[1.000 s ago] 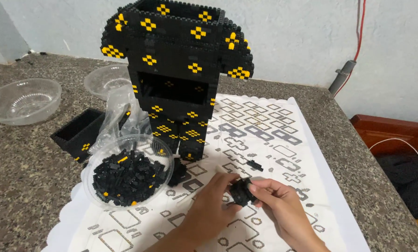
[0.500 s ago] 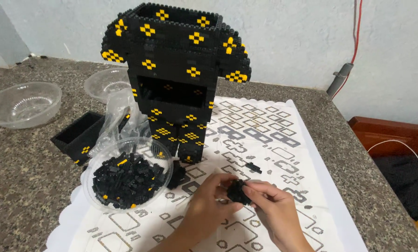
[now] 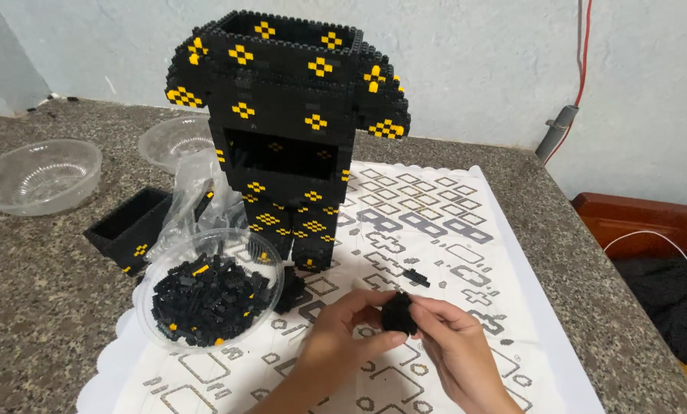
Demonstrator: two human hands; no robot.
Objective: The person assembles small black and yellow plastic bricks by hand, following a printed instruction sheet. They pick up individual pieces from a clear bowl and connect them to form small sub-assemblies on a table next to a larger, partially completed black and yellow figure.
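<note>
Two hands meet low over the patterned white mat (image 3: 451,230), pinching one small black brick assembly (image 3: 398,314) between them. The left hand (image 3: 339,337) grips it from the left with thumb and fingers closed on it; the right hand (image 3: 454,345) grips it from the right, fingertips closed on the same piece. The piece is held just above the mat, in front of a tall black-and-yellow brick figure (image 3: 289,130) standing on the mat. Left of the hands sits a clear plastic bowl of loose black bricks (image 3: 209,295). A single black brick (image 3: 415,277) lies on the mat near the hands. Further left on the granite table (image 3: 29,284) are an open black brick box (image 3: 128,226) and two empty clear bowls (image 3: 36,175).
</note>
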